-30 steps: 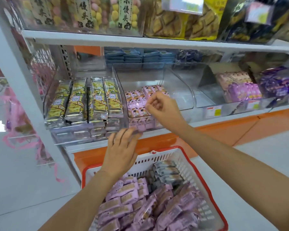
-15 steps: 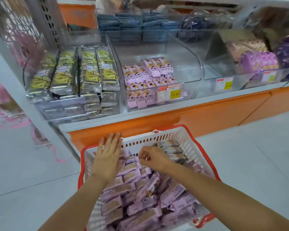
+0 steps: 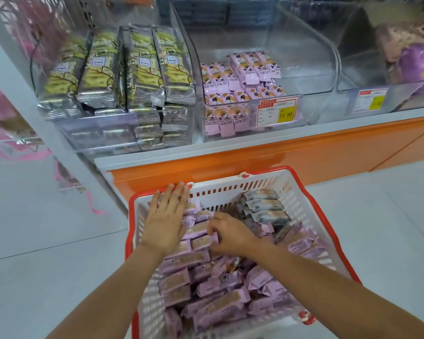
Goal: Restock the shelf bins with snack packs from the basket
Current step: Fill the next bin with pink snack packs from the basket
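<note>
A white basket with a red rim stands on the floor below the shelf, full of pink snack packs. My left hand lies flat with straight fingers on packs at the basket's far left corner. Beside it, my right hand has its fingers curled round a pink pack near the far side of the heap. Above, a clear shelf bin holds matching pink packs on its left side, behind a red and yellow price tag.
A left bin holds long silver-and-yellow packs. Right of the pink bin, another clear bin holds purple packs at its far right. Several silver packs lie at the basket's far right. An orange shelf base runs behind the basket.
My right hand has come down from the shelf bin into the basket and curled round a pink pack. My left hand has dropped from the shelf edge onto the packs. The view has tilted down.
</note>
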